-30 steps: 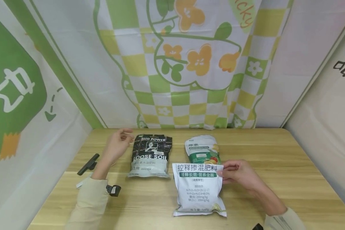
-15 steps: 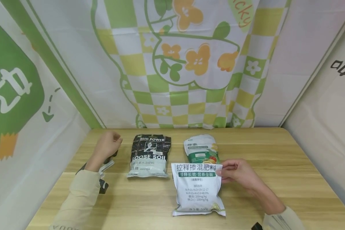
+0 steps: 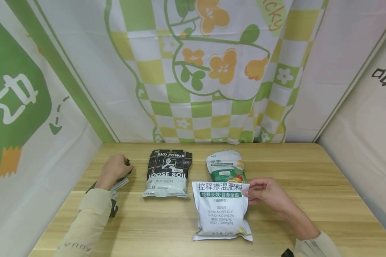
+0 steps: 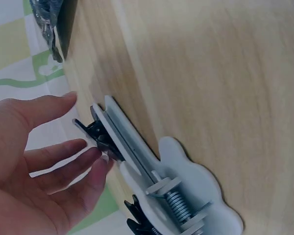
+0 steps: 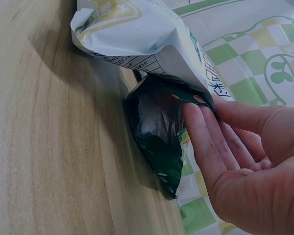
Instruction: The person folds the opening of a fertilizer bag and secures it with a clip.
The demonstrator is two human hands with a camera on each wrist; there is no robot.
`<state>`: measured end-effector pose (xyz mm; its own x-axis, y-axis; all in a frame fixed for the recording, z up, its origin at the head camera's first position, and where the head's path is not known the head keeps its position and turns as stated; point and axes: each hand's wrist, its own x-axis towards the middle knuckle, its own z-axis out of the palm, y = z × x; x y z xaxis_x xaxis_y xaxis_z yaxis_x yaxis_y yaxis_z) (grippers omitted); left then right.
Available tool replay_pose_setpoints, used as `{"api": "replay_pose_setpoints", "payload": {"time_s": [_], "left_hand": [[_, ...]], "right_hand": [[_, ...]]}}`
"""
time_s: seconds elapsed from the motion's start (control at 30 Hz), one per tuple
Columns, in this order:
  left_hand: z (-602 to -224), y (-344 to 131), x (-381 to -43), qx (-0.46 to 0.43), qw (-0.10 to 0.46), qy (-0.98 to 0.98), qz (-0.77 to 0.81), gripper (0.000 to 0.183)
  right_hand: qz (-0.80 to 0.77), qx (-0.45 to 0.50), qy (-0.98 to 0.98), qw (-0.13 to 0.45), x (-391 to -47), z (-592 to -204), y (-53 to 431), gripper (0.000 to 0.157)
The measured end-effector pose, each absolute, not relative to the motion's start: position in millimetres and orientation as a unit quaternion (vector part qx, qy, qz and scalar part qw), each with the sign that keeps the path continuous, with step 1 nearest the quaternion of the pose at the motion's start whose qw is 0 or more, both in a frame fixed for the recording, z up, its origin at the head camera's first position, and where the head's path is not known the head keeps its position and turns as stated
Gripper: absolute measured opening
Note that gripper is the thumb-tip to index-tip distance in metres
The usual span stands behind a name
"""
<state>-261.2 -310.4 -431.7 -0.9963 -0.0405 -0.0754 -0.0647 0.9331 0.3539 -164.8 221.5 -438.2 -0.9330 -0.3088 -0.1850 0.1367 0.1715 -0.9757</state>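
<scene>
My right hand (image 3: 266, 192) pinches the upper right corner of a white fertilizer bag (image 3: 222, 214), thumb in front and fingers behind in the right wrist view. At the table's left side, my left hand (image 4: 54, 161) reaches to a black bag clip (image 4: 105, 139). Its fingertips touch or nearly touch the clip, while the thumb stands apart from it. Beside that clip lies a white bag clip (image 4: 191, 181) with a metal spring. More black clip parts (image 4: 137, 215) show below it.
A black and white loose soil bag (image 3: 168, 175) lies left of centre on the wooden table (image 3: 292, 164). Behind the white bag lies a green and white pouch (image 3: 225, 167), partly covered by it. A checked cloth (image 3: 206, 117) hangs behind the table.
My left hand has moved left and slightly down, away from the soil bag and over to the clips. The right hand keeps its pinch on the white fertilizer bag, almost still.
</scene>
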Motion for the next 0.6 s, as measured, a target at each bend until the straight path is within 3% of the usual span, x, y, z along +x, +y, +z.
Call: {"api": "replay_pose_setpoints", "payload": {"time_s": [0.2, 0.6], "left_hand": [[-433.9, -310.8, -262.3, -0.052, 0.058, 0.985, 0.151, 0.027], [-436.7, -307.2, -263.3, -0.059, 0.059, 0.985, 0.149, 0.018]], "right_hand": [[-0.641, -0.056, 0.746, 0.174, -165.1, -437.6, 221.8, 0.037], [-0.638, -0.051, 0.749, 0.174, -165.6, -439.8, 221.8, 0.037]]}}
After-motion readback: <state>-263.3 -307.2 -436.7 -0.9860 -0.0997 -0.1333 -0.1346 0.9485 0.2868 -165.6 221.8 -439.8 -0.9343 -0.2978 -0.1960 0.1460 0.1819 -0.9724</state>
